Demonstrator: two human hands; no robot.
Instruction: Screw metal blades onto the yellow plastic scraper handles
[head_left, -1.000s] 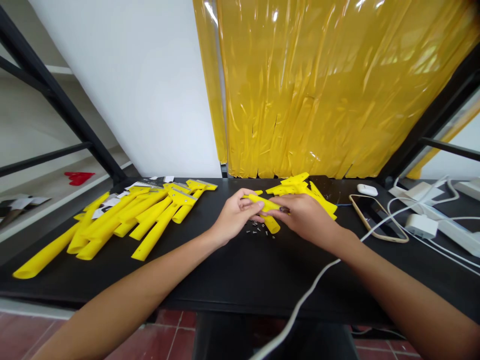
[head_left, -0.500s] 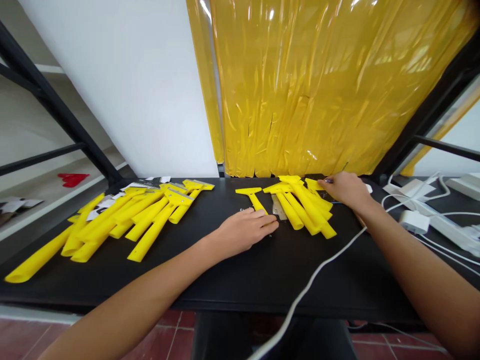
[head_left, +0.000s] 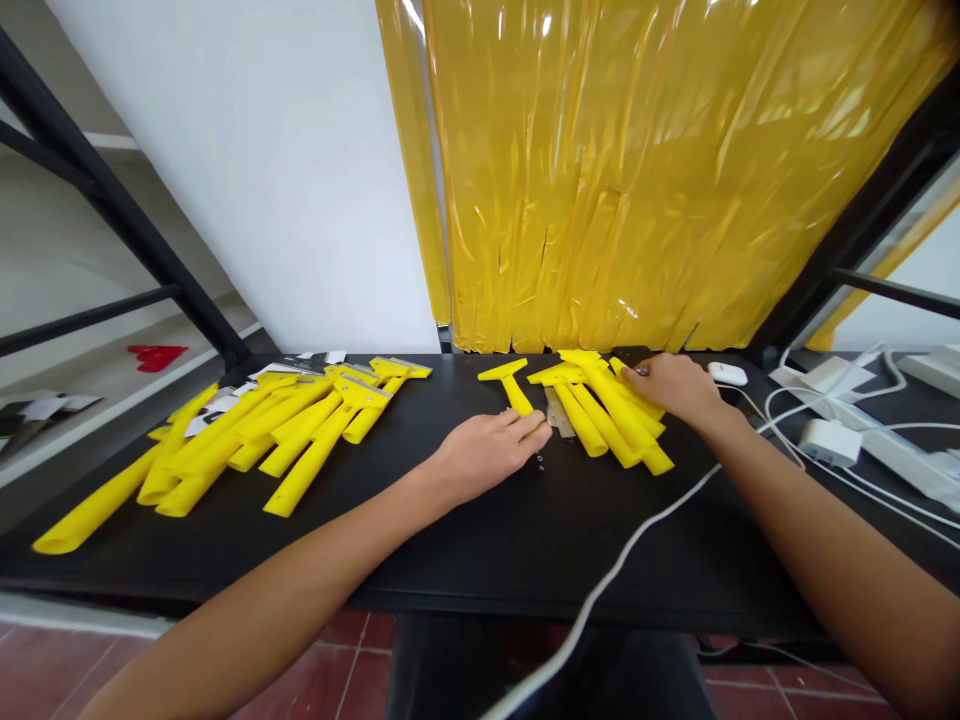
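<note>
My left hand [head_left: 495,450] is closed round the lower end of a yellow scraper handle [head_left: 514,385], its T-shaped head pointing away from me. Flat metal blades [head_left: 559,412] lie just right of these fingers, and a few tiny screws [head_left: 540,460] are on the table by them. My right hand [head_left: 679,388] is at the far side of a pile of yellow scraper handles [head_left: 611,415]. Its fingers are pinched together, with something small and dark at their tips that I cannot make out.
More yellow scrapers [head_left: 300,430], some with metal blades, are heaped at the left of the black table [head_left: 420,540]. A white cable [head_left: 637,545] crosses the front. A white power strip [head_left: 885,460] and an earbud-style case [head_left: 727,374] are at the right. A yellow plastic curtain [head_left: 600,180] hangs behind.
My right hand has moved left towards the pile, uncovering the white case. My left hand has stayed at the handle, which is lifted or shifted slightly away from me.
</note>
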